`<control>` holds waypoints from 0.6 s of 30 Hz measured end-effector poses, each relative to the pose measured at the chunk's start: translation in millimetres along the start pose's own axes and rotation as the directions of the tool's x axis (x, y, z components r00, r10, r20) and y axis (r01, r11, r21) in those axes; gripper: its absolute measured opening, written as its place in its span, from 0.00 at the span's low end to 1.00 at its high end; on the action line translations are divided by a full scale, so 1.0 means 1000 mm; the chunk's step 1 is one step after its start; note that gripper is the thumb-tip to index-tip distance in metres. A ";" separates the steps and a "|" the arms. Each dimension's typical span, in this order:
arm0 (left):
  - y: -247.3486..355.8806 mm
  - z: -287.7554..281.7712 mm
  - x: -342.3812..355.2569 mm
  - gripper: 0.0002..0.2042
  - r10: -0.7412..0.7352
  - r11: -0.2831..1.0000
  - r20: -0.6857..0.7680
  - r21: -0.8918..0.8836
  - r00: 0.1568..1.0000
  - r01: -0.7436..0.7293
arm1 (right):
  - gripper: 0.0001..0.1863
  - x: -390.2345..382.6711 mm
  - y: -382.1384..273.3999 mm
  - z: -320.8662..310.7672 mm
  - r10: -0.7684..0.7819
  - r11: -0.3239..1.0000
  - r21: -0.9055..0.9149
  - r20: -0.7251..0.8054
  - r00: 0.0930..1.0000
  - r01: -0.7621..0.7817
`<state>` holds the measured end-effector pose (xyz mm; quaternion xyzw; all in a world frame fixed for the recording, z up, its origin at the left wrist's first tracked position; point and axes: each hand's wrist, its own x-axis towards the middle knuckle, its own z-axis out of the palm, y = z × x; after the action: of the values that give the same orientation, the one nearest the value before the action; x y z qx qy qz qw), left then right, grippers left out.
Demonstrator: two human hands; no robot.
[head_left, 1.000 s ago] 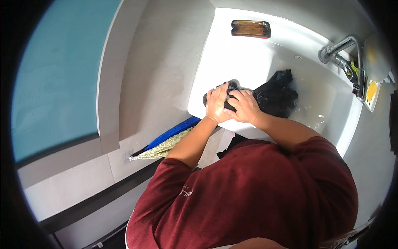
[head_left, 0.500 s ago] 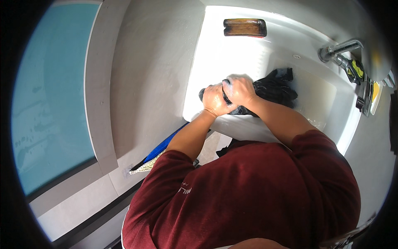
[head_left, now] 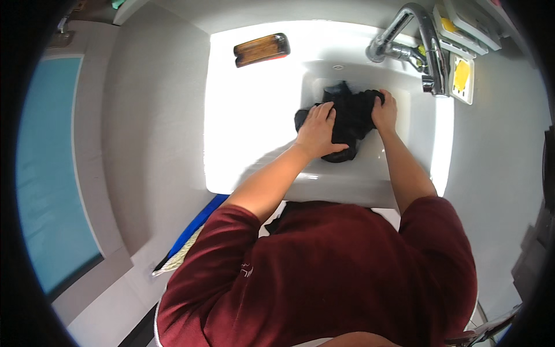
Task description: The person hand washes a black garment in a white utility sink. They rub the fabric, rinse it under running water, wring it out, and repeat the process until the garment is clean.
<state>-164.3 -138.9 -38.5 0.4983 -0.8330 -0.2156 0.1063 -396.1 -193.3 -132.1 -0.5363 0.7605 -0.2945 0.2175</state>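
A bunched-up black garment (head_left: 352, 115) lies in the basin of the white sink (head_left: 231, 139), its folds looking wet. My left hand (head_left: 317, 132) rests on the garment's left side, fingers stretched out and thumb spread away from them. At the right edge of the cloth, my right hand (head_left: 386, 113) is closed on a fold between thumb and fingers. How the garment is folded underneath is hidden, and its exact kind cannot be made out.
A brown wooden brush or washboard-like block (head_left: 261, 50) lies on the sink's far left ledge. The chrome faucet (head_left: 430, 49) arches over the right rear. Beside it, a white soap dish (head_left: 462, 78) holds a yellow piece. A blue item (head_left: 199, 222) stands left of the sink.
The garment has moved off the left ledge into the basin to the right. My hands, pressed together on it before, are now apart on either side. The view has shifted too.
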 end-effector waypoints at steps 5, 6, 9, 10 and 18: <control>0.015 0.022 0.041 0.71 -0.283 0.945 0.351 0.263 0.893 0.197 | 0.24 0.018 0.040 -0.017 0.106 0.950 -0.297 0.032 0.994 -0.092; 0.011 0.035 0.041 0.73 -0.283 0.940 0.318 0.279 0.905 0.196 | 0.26 0.015 0.026 -0.012 0.047 0.978 -0.206 0.111 0.993 -0.023; 0.007 0.073 0.035 0.67 -0.280 0.957 0.229 0.145 0.932 0.252 | 0.30 -0.016 0.015 0.011 -0.216 0.953 -0.121 0.377 0.901 0.279; 0.003 0.082 0.028 0.63 -0.313 0.941 0.283 0.222 0.906 0.255 | 0.28 -0.039 0.000 0.005 -0.357 0.924 0.013 0.394 0.847 0.383; -0.004 0.088 0.034 0.38 -0.350 0.919 0.237 -0.099 0.906 0.381 | 0.18 -0.050 -0.020 0.002 -0.503 0.722 -0.175 0.531 0.682 0.669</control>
<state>-212.1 -148.2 -119.2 0.6108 -0.7135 -0.3433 0.0089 -364.5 -151.3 -118.9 -0.8371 0.5121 -0.0750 0.1771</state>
